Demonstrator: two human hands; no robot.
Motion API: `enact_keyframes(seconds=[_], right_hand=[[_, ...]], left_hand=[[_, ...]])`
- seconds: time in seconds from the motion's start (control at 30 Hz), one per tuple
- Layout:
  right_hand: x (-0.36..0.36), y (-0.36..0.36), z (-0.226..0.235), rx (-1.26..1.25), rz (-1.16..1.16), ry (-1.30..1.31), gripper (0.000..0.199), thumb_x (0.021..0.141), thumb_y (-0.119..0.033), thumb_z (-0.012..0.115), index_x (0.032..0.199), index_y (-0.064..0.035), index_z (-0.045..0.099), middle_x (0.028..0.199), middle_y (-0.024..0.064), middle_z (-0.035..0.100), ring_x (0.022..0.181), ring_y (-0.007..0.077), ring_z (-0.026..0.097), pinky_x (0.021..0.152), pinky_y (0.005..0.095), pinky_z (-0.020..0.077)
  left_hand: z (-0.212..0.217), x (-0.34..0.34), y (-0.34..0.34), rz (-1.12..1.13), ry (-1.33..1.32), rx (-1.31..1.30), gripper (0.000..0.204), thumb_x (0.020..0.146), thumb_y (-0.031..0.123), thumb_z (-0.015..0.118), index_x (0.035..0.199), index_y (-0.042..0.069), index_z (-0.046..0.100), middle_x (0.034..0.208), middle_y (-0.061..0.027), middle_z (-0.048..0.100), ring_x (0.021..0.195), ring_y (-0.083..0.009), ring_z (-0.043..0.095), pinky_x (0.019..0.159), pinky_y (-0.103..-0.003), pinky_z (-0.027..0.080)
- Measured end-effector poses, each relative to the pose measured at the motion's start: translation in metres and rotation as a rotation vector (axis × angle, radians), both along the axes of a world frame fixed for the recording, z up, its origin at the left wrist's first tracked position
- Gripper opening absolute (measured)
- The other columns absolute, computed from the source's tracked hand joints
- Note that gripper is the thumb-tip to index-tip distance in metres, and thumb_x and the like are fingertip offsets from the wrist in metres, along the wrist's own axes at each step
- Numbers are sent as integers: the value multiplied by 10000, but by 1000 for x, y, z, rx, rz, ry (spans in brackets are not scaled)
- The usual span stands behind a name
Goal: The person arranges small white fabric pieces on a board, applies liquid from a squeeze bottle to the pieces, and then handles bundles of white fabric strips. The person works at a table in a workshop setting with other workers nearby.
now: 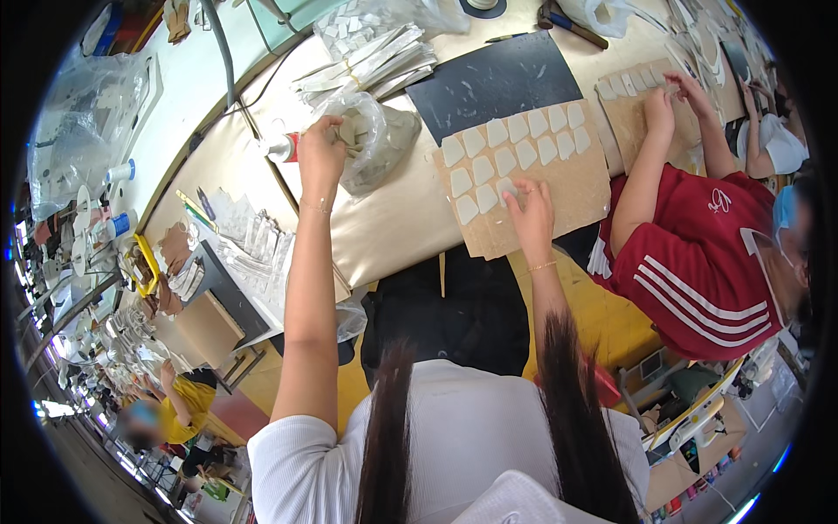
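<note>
My left hand [322,150] is at the mouth of a clear plastic bag [403,138] filled with small greyish-beige pieces. Its fingers bend over the bag's edge, and the fingertips are partly hidden among the pieces. My right hand [532,217] rests over a brown cardboard sheet [572,188], thumb and forefinger spread apart at the edge of a pale, rounded four-sided piece [505,186]. That piece ends the nearest row. Several similar pieces [497,132] lie in rows on the sheet, spaced slightly apart.
Beyond the cardboard lies a dark board [497,77]. Bundled pale strips [375,65] and a hammer [572,24] are at the back. A red-and-white bottle [281,148] stands left of the bag. A co-worker in a red shirt [690,253] handles pieces on another cardboard sheet [624,122] to the right.
</note>
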State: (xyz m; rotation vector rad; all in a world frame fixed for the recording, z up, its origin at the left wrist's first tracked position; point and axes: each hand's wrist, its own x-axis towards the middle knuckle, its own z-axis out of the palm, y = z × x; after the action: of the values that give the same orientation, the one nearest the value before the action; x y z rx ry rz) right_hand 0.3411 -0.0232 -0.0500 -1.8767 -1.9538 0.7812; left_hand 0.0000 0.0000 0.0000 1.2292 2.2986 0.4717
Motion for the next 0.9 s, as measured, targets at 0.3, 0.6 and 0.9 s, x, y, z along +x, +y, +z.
enact_keyframes(seconds=[0.3,0.6,0.9], right_hand=[[-29,6,24,29,77,146,195,815,-97,669,985,-15,620,939,113,594,664,212,574,633,322,481],[-35,-1,27,-58,103,214,164,846,-108,638,963,6,617,879,101,614,682,201,570,653,317,479],[-30,-1,33,-130,91,279,148,860,-98,623,965,6,613,866,96,611,697,183,573,667,298,479]], left_hand=[[-15,-6,-11,-5,23,152,470,703,-59,602,1165,28,600,985,-219,620,880,-326,605,789,-386,482],[-55,0,-6,162,-138,106,334,633,89,764,943,-7,687,908,-242,643,884,-329,611,809,-370,480],[-31,0,-17,270,-321,302,299,712,-6,728,999,14,648,937,-104,644,752,-122,602,667,-252,483]])
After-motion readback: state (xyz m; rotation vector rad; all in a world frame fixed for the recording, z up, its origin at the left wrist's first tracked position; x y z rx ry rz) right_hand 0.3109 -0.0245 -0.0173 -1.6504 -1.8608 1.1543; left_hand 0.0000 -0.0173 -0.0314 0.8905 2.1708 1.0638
